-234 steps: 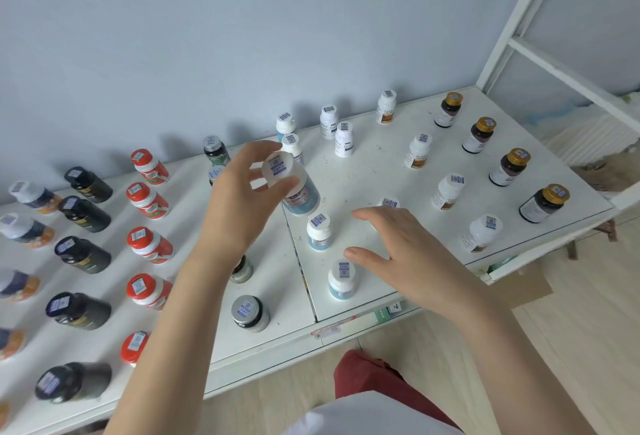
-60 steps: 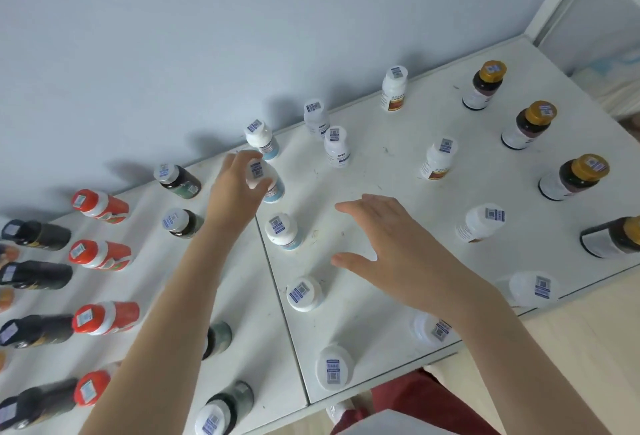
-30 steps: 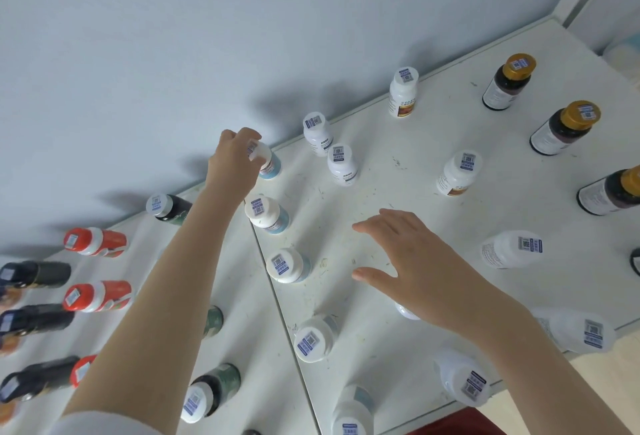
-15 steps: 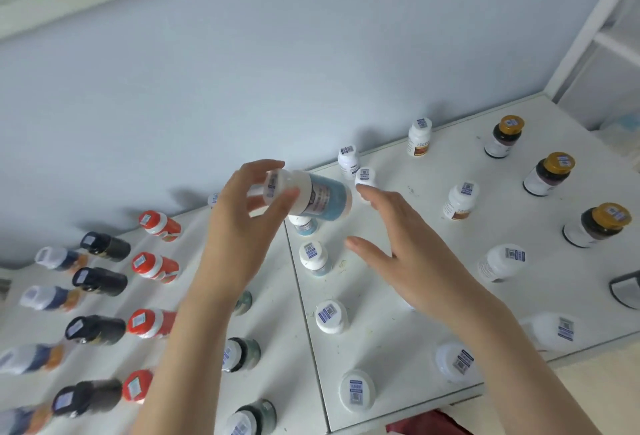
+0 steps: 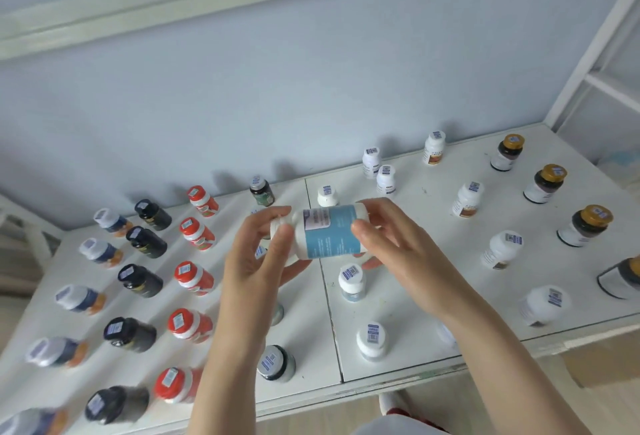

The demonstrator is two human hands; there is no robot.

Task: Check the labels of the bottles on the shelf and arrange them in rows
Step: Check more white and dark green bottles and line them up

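Note:
I hold a white bottle with a blue label on its side above the white shelf, its label facing me. My left hand grips its cap end, and my right hand grips its base end with curled fingers. Below it, white-capped bottles of the same kind stand in a column: one just under my hands, one near the front edge and one behind.
On the left stand rows of red-capped bottles, black bottles and blue-and-orange bottles. White bottles and gold-capped brown bottles fill the right. A blue wall runs behind; the shelf's front edge lies near me.
My left hand lifted the blue-label bottle from the back of the shelf and tipped it sideways. My right hand rose from the shelf and took hold of its base.

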